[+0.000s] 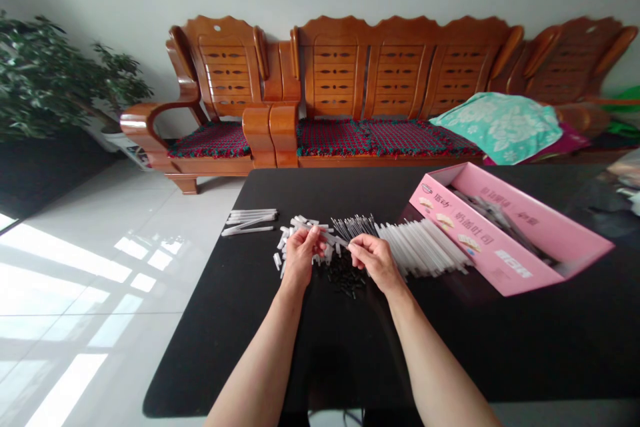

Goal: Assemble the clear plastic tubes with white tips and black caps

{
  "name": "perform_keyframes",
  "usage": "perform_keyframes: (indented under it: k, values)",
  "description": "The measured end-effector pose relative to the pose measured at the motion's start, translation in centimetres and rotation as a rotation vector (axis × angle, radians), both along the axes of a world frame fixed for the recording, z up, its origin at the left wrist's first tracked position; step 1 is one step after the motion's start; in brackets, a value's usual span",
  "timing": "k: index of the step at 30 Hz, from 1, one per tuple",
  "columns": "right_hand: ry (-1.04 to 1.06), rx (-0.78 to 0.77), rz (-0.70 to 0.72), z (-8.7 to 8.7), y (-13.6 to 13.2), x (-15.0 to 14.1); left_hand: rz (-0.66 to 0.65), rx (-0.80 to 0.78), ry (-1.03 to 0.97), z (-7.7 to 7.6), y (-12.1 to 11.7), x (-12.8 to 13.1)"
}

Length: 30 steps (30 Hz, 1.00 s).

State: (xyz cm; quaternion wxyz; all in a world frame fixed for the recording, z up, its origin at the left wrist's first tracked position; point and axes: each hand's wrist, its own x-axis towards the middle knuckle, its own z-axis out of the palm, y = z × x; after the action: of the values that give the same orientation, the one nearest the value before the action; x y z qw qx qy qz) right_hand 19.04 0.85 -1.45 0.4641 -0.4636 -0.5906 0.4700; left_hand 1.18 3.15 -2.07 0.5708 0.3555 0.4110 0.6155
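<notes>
- Here on the table (225,360), a few pens (253,215) sit far left!
- Right of them, short caps (301,221) lie scattered.
- Next along come thin rods (357,223), then a row of tubes (425,247).
- Nearer us, small plugs (347,279), in front of the rods.
- Right of the tubes, a box (493,260).
- Behind the table, a bench (395,73), a cloth (500,123) on its right end.

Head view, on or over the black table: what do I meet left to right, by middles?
Slender white plastic sticks → left hand → scattered small black pieces → right hand → row of long whitish translucent tubes → open pink rectangular box.
</notes>
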Motion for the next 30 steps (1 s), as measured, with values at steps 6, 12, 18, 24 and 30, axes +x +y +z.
perform_keyframes:
  k: [6, 12, 18, 24, 30]
  values:
    - [-0.078, 0.016, 0.026, -0.34, 0.10, 0.02, -0.013, 0.006, 0.011, -0.30, 0.02, -0.12]
    - [0.010, -0.044, -0.026, -0.27, 0.09, -0.15, -0.017, 0.007, 0.016, -0.34, 0.05, -0.16]
    - [-0.156, 0.047, 0.001, 0.07, -0.02, -0.05, -0.005, 0.005, 0.019, -0.27, -0.01, -0.06]
    - [-0.040, -0.023, -0.031, -0.26, 0.19, -0.11, -0.004, 0.000, 0.013, -0.19, 0.05, -0.04]
    - [-0.139, 0.061, -0.023, -0.15, 0.10, -0.12, 0.006, -0.010, 0.000, -0.21, 0.21, -0.06]
